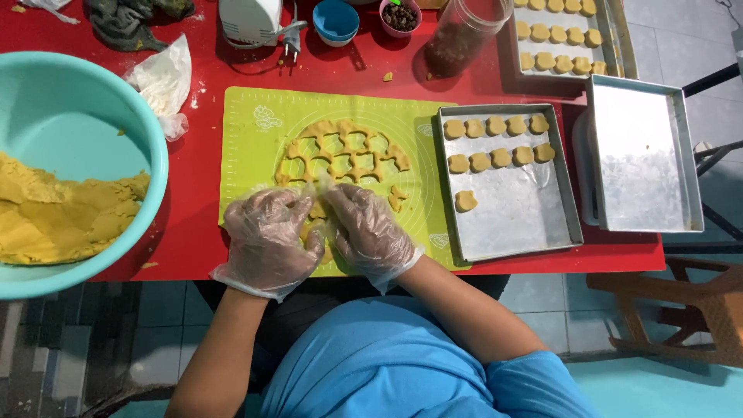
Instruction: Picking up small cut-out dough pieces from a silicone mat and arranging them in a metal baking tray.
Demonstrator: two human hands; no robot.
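**Gloved hands on cut dough sheet, trays alongside**

Containers first. Large teal bowl at the left edge holds a mound of yellow dough. Nearest metal tray, just right of the mat, carries nine cut cookie pieces: two rows near its top and a single one lower down, the lower half bare. A second tray further right shows only a dull floured sheen. A third tray at the top is packed with rows of pieces. Small blue bowl and a pink cup of dark bits sit at the far edge.

The rolled dough sheet lies on the green mat, centre of the red table. It is yellow, thin, riddled with cut-out holes so only a lattice remains.

Left hand and right hand, both in clear plastic gloves, rest side by side on the sheet's near edge, palms down. Fingers are curled narrow, tips pinching at dough scraps between them.
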